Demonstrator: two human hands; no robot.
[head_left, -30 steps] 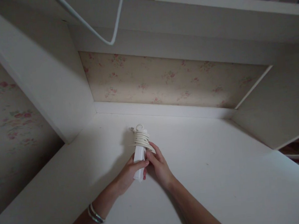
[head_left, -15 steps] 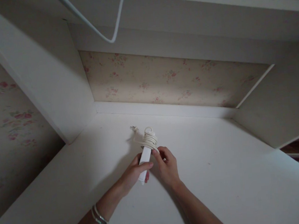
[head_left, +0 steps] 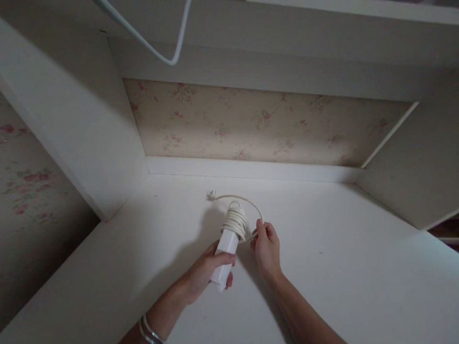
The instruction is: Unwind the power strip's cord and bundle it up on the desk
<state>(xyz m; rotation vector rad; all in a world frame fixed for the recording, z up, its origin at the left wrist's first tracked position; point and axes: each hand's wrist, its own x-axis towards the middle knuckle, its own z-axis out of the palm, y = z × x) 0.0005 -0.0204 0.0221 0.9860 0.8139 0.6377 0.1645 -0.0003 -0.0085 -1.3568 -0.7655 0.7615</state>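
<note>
A white power strip [head_left: 226, 245] tilts up and away from me, its lower part gripped in my left hand [head_left: 208, 265] with the thumb across its face. Around its far end the cream power cord [head_left: 235, 222] is wound in several turns. My right hand [head_left: 267, 248], just right of those turns, is closed with thumb and fingers pinching the cord's loose end. From there the loose length arcs up and left to the plug [head_left: 211, 196], whose metal prongs show beyond the coil.
The hands are over a white desktop [head_left: 337, 248]. White side panels [head_left: 63, 100] flank it, with flowered wallpaper [head_left: 261, 120] at the back. A pale bent metal frame [head_left: 172, 60] hangs at the top, below a shelf edge [head_left: 339, 7].
My right hand has moved right, drawing a length of cord away from the coil into an arc. The plug has turned and shifted slightly right. My left hand still holds the strip.
</note>
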